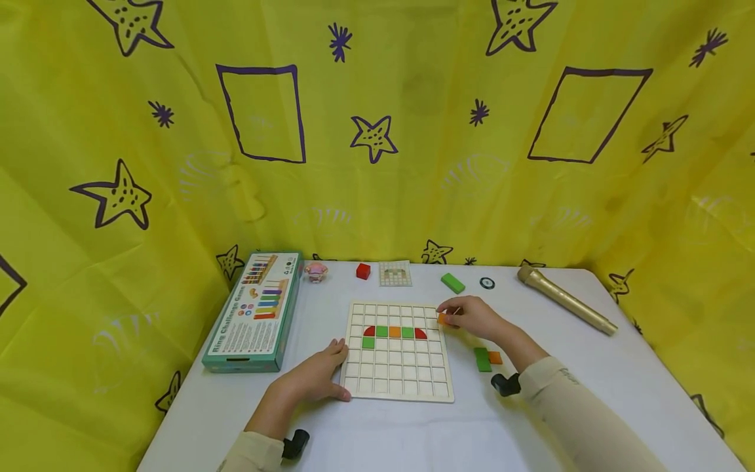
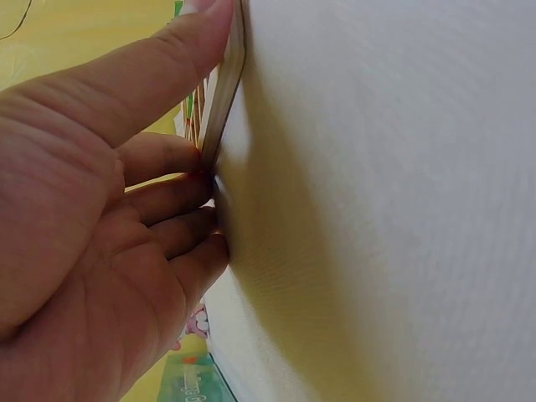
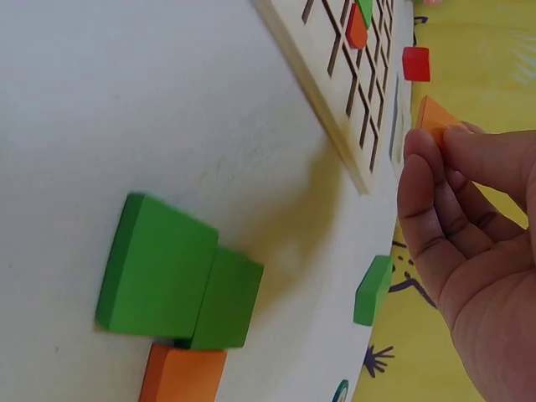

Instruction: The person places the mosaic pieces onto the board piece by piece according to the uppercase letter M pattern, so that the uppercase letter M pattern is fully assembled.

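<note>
A pale wooden grid board lies on the white table. One of its rows holds a red rounded tile, a green, an orange and a green tile, then another red rounded tile. Below the left end sits a green tile. My left hand touches the board's left edge with thumb and fingertips, fingers extended. Over the board's upper right corner, my right hand pinches an orange tile between thumb and fingers, above the surface.
Green pieces and an orange one lie right of the board. Behind it are a red block, a pattern card, a green block and a small round disc. A game box stands left; a gold microphone lies right.
</note>
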`<state>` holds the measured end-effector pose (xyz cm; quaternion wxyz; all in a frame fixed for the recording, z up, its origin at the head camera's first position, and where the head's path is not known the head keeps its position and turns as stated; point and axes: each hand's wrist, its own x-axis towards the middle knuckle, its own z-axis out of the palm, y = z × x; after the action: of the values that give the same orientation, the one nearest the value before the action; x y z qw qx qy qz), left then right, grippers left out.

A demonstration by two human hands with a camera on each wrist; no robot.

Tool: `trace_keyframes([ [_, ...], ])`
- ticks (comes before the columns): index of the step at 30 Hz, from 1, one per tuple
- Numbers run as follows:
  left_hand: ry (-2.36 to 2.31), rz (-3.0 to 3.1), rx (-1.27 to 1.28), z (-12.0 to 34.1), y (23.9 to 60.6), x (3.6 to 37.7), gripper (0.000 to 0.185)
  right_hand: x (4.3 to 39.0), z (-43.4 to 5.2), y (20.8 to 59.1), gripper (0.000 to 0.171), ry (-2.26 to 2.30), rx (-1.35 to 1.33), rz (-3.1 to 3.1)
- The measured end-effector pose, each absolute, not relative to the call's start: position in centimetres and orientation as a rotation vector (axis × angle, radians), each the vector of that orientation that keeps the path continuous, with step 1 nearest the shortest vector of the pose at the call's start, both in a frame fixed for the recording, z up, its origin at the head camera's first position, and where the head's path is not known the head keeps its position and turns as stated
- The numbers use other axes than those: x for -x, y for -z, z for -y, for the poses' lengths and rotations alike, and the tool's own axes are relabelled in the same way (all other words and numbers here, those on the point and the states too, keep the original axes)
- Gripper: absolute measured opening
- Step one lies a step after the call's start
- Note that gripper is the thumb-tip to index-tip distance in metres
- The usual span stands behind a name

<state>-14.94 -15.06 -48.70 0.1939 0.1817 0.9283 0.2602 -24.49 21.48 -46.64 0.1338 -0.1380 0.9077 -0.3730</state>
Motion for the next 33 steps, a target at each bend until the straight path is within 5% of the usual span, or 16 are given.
trace_keyframes([
  [33, -0.698, -2.608, -0.488, 15.2, 49.1, 15.2, 0.1, 24.6, -14.8, 45.9, 0.01, 1.051, 0.596, -2.53],
])
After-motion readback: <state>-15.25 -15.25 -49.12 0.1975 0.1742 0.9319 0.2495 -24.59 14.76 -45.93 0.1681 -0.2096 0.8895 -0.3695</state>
